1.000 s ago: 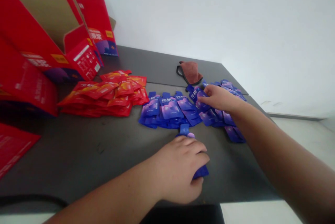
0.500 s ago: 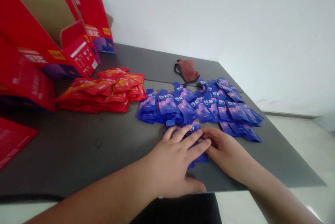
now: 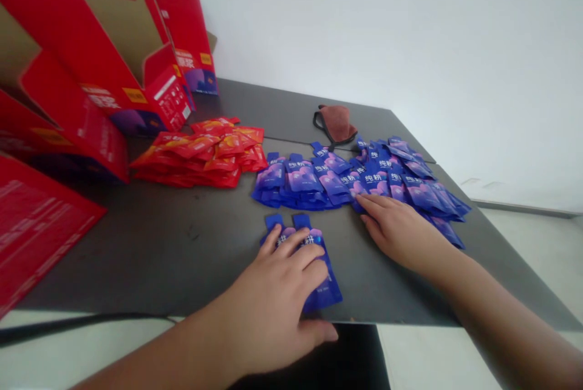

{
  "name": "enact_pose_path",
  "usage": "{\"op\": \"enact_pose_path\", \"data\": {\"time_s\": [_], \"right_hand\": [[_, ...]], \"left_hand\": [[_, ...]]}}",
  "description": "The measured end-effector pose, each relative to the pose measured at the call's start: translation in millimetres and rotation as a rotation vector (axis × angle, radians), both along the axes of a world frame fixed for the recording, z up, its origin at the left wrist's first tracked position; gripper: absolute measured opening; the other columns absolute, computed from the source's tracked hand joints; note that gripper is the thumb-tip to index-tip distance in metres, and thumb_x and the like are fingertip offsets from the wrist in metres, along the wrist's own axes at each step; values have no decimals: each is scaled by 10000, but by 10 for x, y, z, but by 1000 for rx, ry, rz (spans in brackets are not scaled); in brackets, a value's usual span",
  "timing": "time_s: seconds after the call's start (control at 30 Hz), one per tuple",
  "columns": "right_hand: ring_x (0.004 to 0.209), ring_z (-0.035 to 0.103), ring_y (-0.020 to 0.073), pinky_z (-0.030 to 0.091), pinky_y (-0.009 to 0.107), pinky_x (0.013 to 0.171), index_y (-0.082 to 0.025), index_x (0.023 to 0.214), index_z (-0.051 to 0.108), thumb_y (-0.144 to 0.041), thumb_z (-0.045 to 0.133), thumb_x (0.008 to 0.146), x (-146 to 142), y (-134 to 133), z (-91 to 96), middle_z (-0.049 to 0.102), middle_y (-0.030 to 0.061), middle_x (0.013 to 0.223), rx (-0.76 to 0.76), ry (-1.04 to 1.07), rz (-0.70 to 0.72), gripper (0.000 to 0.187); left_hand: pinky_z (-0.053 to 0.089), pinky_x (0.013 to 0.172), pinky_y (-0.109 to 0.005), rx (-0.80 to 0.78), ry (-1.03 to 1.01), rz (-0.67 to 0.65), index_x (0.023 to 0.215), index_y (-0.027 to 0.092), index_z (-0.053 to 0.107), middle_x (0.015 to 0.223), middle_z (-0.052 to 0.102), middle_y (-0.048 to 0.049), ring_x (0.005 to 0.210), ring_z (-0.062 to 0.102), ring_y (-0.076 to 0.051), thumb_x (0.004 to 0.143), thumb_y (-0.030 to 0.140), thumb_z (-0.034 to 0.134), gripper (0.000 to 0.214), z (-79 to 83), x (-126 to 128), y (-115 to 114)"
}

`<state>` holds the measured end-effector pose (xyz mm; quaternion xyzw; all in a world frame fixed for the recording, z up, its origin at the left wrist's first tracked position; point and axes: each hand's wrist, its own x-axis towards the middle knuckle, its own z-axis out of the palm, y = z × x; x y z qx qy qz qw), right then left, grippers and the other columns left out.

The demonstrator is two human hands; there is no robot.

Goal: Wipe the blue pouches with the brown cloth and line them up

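The hands have just parted. The left hand (image 3: pixel 268 280), fingers spread, now presses two blue pouches (image 3: pixel 325 283) flat on the dark table (image 3: pixel 182 256) at 6 o'clock, apart from the main blue pile (image 3: pixel 382 186) (their spouts poke out past the fingertips). The right hand (image 3: pixel 401 235), open and gripping nothing, lies at the pile's near edge, its arm reaching in from 4 o'clock. Red pouches (image 3: pixel 200 156) lie at 10 o'clock.

The left hand (image 3: pixel 268 293) hides most of two blue pouches (image 3: pixel 325 287), their small print too blurred to read.
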<state>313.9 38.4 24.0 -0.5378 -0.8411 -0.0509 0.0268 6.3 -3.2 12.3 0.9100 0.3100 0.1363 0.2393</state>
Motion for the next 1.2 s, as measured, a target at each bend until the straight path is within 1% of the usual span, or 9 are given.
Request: {"op": "enact_pose_path", "data": {"time_s": [0.1, 0.23, 0.37, 0.5, 0.63, 0.73, 0.83, 1.03, 1.2], "right_hand": [[1243, 710, 360, 586, 561, 1059, -141, 1480, 644, -311, 474, 1084, -11, -121, 50, 711, 182, 1418, -1, -47, -16, 463], [1165, 726, 345, 605, 559, 1022, -185, 1360, 716, -290, 484, 1083, -33, -329, 42, 753, 158, 1296, -26, -11, -4, 376], [1365, 624, 364, 548, 585, 1137, -230, 1338, 684, -309, 528, 1069, -35, -450, -5, 631, 168, 1472, 40, 138, 9, 320], [1494, 532, 371, 501, 573, 1207, -188, 1558, 514, -294, 517, 1071, -2, -306, 20, 479, 204, 1645, 81, 134, -8, 499], [1474, 563, 353, 507, 526, 1206, -102, 1591, 501, -223, 458, 1083, 39, -30, 47, 495, 220, 1652, 10, -12, 93, 524], [1313, 682, 339, 557, 517, 1135, -102, 1479, 623, -220, 448, 1105, 33, 58, 54, 661, 197, 1487, -1, -131, 133, 430], [1115, 736, 320, 609, 498, 1006, -118, 1371, 692, -182, 489, 1090, 28, 11, 47, 757, 170, 1275, -7, -243, 122, 352], [1406, 591, 387, 525, 534, 1143, -56, 1545, 548, -111, 513, 1039, 185, 25, -28, 530, 256, 1605, 140, -287, 161, 510], [1217, 723, 356, 601, 488, 1044, 25, 1499, 569, -20, 503, 979, 159, 216, 8, 672, 279, 1432, 63, -401, 248, 526]], "left_hand": [[147, 1323, -732, 8, 12, 66, 1362, 245, 633, 1495, 661, -101, 1573, 397, -421, 827, 670, 836, 713, -18, -164, -6], [152, 1340, -682, 7, 9, 74, 1398, 290, 621, 1525, 645, -91, 1570, 425, -374, 892, 439, 785, 553, 2, -340, 21], [137, 1366, -609, -12, 5, -4, 1449, 349, 614, 1551, 636, -15, 1577, 431, -321, 824, 231, 699, 642, 61, -457, 70], [59, 1374, -593, -25, 44, -75, 1476, 408, 617, 1628, 570, 64, 1608, 386, -295, 760, 164, 662, 757, 99, -482, 103], [68, 1329, -713, 2, 88, -80, 1453, 432, 639, 1726, 446, 35, 1633, 320, -370, 851, 298, 729, 623, 102, -450, 100], [105, 1298, -766, 12, 95, -53, 1349, 393, 691, 1689, 499, -23, 1618, 335, -412, 917, 468, 751, 442, 91, -429, 90], [144, 1296, -754, 18, 88, -35, 1261, 350, 705, 1669, 506, -60, 1604, 359, -413, 928, 483, 762, 364, 85, -419, 87], [158, 1297, -744, 22, 87, -57, 1242, 342, 696, 1663, 508, -59, 1604, 354, -412, 934, 506, 759, 354, 92, -420, 102], [144, 1317, -713, 28, 91, -44, 1247, 352, 698, 1645, 533, -29, 1592, 382, -386, 920, 513, 772, 372, 97, -416, 93]]}}
